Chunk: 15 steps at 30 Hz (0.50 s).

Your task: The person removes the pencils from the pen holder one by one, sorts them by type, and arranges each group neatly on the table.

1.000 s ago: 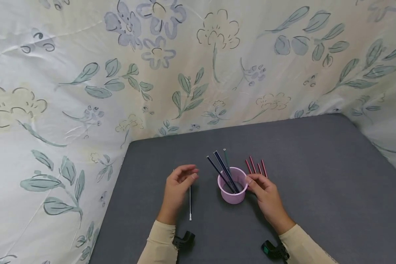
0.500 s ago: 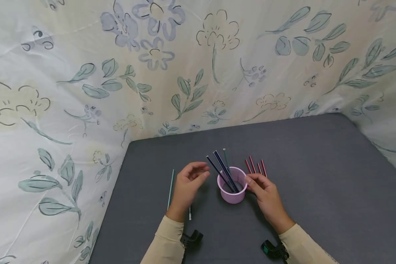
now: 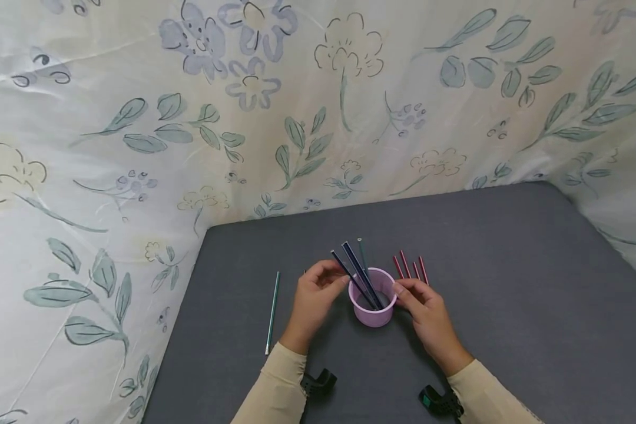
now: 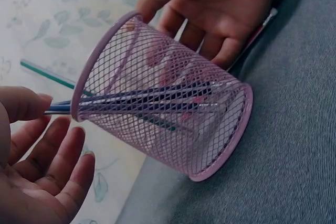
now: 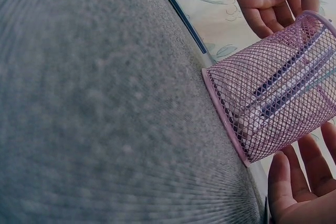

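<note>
A pink mesh pen holder (image 3: 373, 318) stands on the grey table with several dark blue pencils (image 3: 359, 268) and a green pencil (image 3: 361, 250) leaning in it. My right hand (image 3: 429, 315) holds it from the right, thumb at the rim, other fingers curled behind the mesh. On the other side, my left hand (image 3: 314, 297) is beside the rim; its thumb tip is right at the blue pencils and its fingers are spread loosely, as the left wrist view shows. In the right wrist view, the pen holder's base (image 5: 226, 116) is close over the table.
Left of my left hand, a teal pencil (image 3: 272, 312) lies on the grey table (image 3: 509, 294). Several red pencils (image 3: 403, 264) lie just behind my right hand. A flowered cloth (image 3: 297, 118) hangs along the back and left of the table.
My left hand has moved right to the pen holder's rim, uncovering the teal pencil and covering another pencil lying on the table. The right hand and pen holder have stayed in place.
</note>
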Tool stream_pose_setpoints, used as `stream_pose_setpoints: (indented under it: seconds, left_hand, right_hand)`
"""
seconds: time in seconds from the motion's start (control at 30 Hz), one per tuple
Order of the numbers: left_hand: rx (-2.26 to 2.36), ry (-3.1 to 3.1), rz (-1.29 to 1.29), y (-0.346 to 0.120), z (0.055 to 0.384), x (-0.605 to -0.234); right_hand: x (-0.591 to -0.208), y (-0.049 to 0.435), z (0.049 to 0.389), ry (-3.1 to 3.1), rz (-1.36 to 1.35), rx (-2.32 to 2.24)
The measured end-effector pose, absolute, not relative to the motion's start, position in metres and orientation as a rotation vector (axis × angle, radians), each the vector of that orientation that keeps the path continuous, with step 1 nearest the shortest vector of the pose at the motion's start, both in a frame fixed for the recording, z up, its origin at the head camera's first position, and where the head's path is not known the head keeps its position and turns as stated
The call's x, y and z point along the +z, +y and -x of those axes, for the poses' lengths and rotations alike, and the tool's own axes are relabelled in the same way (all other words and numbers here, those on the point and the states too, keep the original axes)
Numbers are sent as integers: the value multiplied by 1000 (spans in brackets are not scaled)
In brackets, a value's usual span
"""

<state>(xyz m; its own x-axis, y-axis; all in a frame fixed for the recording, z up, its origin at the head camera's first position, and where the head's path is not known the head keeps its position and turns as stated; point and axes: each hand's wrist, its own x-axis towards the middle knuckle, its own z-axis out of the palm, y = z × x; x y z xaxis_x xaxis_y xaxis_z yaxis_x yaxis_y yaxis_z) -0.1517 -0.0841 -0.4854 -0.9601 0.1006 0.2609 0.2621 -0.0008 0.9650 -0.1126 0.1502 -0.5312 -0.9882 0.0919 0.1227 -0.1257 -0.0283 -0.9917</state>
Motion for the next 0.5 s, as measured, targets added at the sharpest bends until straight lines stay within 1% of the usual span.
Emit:
stream_pose_setpoints:
  seconds: [0.2, 0.5]
  left_hand:
    - [-2107, -2143, 435, -78, 155, -488]
    - [-2059, -2165, 398, -76, 154, -488]
  right_hand:
    - [-529, 149, 112, -2085, -24, 2149]
    - [-527, 149, 112, -2090, -15, 2157]
